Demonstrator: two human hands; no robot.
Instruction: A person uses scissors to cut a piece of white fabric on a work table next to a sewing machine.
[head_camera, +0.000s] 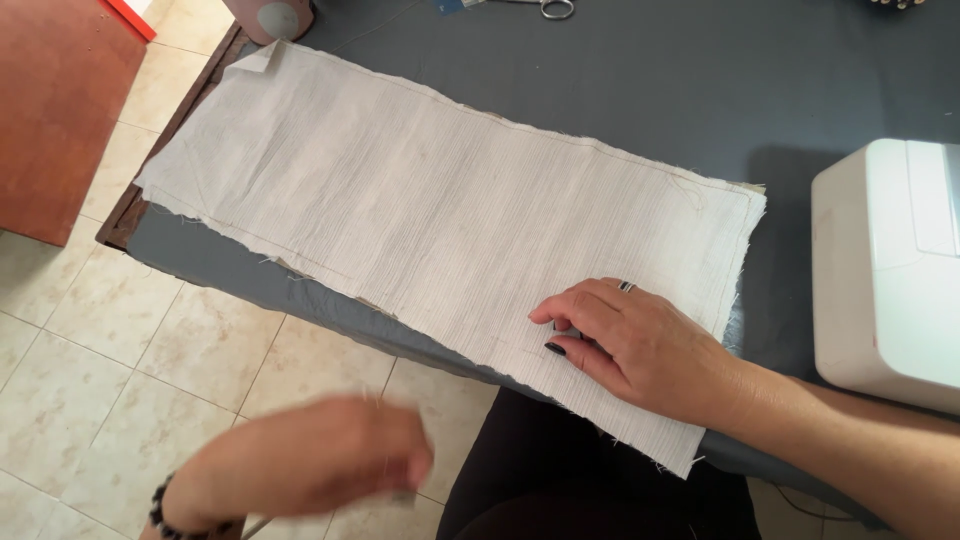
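A long rectangular piece of off-white woven cloth (430, 210) lies flat and spread out, running diagonally from upper left to lower right. Its weave shows fine parallel ribs. The edges are raw and frayed, with loose threads at the near corner. A faint stitched line follows its border. Its near long edge overhangs the desk (640, 90).

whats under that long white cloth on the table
The white cloth lies on a dark grey table cover, which shows all round it. The right hand presses its near end. Whatever lies beneath the cloth's middle is covered.
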